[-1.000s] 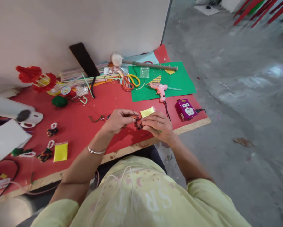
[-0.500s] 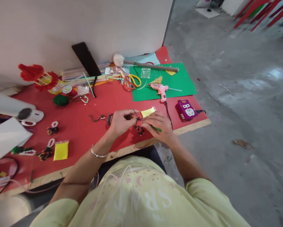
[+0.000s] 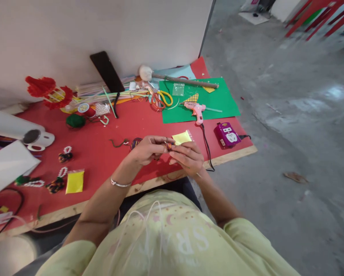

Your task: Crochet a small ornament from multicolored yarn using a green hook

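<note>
Both hands meet over the red table top point(image 3: 103, 126), near its front edge. My left hand point(image 3: 149, 149) pinches a small piece of multicoloured yarn crochet point(image 3: 169, 146), dark with orange, mostly hidden by fingers. My right hand point(image 3: 187, 158) is curled closed against the same piece from the right. The green-handled crochet hook seen in it half a second ago is now hidden by the fingers. Just left of my left hand lies a ball of multicoloured yarn point(image 3: 135, 143), partly covered. A yellow packet point(image 3: 181, 138) lies right behind my right hand.
A pink glue gun point(image 3: 199, 111) rests on green paper point(image 3: 226, 101), near scissors point(image 3: 166, 99) and a purple power socket point(image 3: 227, 135). At left are beaded yarn pieces point(image 3: 56, 185), another yellow packet point(image 3: 74, 181), a mug point(image 3: 42, 138) and green yarn point(image 3: 75, 121). A phone point(image 3: 106, 71) leans on the wall.
My right hand has turned and closed in toward my left. The crochet piece, which hung below the fingers, is now gathered between them, and the green handle has gone out of sight.
</note>
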The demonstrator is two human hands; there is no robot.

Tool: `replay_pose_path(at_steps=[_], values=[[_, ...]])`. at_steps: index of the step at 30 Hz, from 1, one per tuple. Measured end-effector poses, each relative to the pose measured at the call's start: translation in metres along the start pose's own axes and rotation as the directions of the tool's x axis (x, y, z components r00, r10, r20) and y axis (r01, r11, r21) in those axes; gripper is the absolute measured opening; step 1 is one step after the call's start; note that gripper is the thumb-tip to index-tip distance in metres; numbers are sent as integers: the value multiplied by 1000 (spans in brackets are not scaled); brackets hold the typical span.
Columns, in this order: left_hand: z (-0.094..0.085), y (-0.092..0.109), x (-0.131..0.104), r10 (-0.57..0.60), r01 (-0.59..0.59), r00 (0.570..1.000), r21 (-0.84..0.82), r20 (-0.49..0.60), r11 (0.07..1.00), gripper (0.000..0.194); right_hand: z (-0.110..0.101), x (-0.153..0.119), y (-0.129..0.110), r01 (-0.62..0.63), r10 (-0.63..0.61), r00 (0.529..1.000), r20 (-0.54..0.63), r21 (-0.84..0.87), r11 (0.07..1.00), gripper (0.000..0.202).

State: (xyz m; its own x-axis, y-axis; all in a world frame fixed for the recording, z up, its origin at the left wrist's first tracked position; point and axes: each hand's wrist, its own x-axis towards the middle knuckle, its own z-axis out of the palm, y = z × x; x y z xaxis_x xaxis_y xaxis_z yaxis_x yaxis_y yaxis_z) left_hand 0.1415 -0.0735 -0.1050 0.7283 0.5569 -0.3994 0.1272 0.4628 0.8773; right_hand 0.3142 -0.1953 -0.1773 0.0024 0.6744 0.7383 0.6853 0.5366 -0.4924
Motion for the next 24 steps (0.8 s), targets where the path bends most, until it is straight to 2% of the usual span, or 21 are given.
replay_pose_path(at_steps=[1,4,7,8,10,12,13,15,17,21,24], values=[[-5,2,0,-26,25,999,33,35,999,45,-7,7,0,28,-30,999,44,31,999,30],[-15,8,1,24,-24,1000,216,0,976,36,-29,28,-7,30,-37,986,161,47,998,22],[-17,11,2,60,-55,998,333,-5,941,27,-39,41,-14,-96,65,977,202,150,984,12],[-16,12,2,34,-40,999,328,23,944,27,-38,42,-14,-177,128,969,209,233,956,10],[-15,14,2,-52,23,993,252,109,967,27,-32,39,-12,-339,267,938,220,426,839,18],[-14,15,3,-113,93,976,116,184,989,29,-21,33,-8,-412,383,907,176,563,716,30],[-13,15,3,-125,117,971,51,201,992,31,-14,29,-6,-410,420,898,129,592,694,34],[-12,12,4,-129,139,971,-34,199,990,34,-3,23,-5,-367,444,896,1,564,740,36],[-10,8,5,-113,125,982,-69,152,990,33,6,19,-8,-312,390,917,-82,460,831,32],[-4,1,5,18,-21,999,-100,-37,995,36,12,16,-16,-220,270,948,-166,265,939,22],[0,-2,5,84,-92,994,-117,-67,989,43,12,14,-18,-223,267,941,-208,209,952,20]])
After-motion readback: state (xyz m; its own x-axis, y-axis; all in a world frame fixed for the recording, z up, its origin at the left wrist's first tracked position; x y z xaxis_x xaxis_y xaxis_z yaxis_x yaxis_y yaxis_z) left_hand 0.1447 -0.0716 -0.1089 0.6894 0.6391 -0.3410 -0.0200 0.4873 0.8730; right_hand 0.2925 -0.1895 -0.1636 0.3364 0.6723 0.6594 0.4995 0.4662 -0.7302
